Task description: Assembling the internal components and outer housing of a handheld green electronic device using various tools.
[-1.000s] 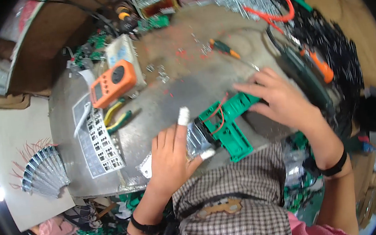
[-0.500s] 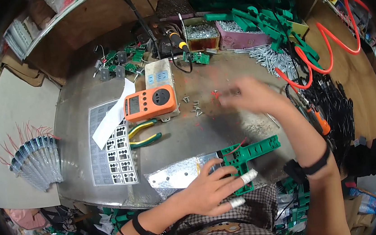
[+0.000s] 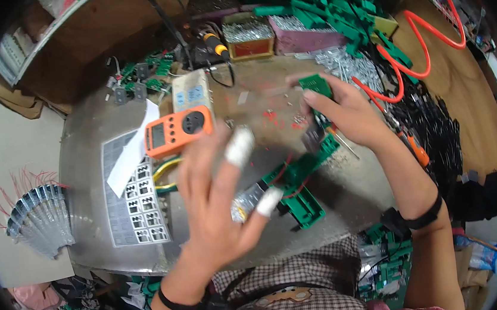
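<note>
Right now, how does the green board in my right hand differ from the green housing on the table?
The board is held in your right hand, while the housing lies on the table. The board is small and compact; the housing is larger, with branching sections. Both are green.

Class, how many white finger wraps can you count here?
2, both on the left hand: one wrap on the index finger, the other wrap on the thumb. Some fingertips of the right hand, holding a green circuit board, are hidden.
</note>
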The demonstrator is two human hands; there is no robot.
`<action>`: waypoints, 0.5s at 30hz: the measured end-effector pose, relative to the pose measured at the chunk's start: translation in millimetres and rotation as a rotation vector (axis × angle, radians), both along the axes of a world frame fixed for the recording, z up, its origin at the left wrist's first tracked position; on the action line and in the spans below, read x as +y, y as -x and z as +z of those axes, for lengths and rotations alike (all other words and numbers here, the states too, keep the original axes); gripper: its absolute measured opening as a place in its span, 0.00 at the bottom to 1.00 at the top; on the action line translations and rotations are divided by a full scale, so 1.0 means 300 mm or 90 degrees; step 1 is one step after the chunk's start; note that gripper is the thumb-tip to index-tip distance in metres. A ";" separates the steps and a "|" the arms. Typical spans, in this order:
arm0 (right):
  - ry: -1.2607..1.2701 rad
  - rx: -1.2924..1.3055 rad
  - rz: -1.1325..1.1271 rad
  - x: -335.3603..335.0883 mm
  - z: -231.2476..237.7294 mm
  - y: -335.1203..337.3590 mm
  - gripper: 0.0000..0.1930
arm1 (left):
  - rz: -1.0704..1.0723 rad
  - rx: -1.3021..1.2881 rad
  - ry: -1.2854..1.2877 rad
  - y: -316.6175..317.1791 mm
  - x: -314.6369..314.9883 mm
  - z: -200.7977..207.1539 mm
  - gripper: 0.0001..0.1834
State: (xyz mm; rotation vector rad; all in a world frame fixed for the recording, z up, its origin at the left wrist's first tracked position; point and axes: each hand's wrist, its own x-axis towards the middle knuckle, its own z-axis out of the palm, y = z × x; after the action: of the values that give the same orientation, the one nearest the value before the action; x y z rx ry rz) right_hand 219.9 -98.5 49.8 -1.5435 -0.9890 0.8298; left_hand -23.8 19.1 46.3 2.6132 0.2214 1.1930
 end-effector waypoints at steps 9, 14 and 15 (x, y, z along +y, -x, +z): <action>0.022 0.246 -0.035 -0.306 0.090 0.170 0.22 | -0.233 0.353 0.481 -0.005 -0.124 0.024 0.26; 0.071 0.114 -0.070 -0.301 0.049 0.221 0.09 | -0.185 0.463 1.006 0.017 -0.147 0.078 0.13; 0.074 0.125 -0.065 -0.309 0.026 0.230 0.09 | -0.198 0.414 1.017 0.029 -0.160 0.046 0.14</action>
State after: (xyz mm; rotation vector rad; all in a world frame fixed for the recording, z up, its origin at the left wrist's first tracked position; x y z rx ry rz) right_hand 150.8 -191.3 57.7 -1.5629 -0.7247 0.9596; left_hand -32.5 -28.8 59.9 1.3393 0.5488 -0.1418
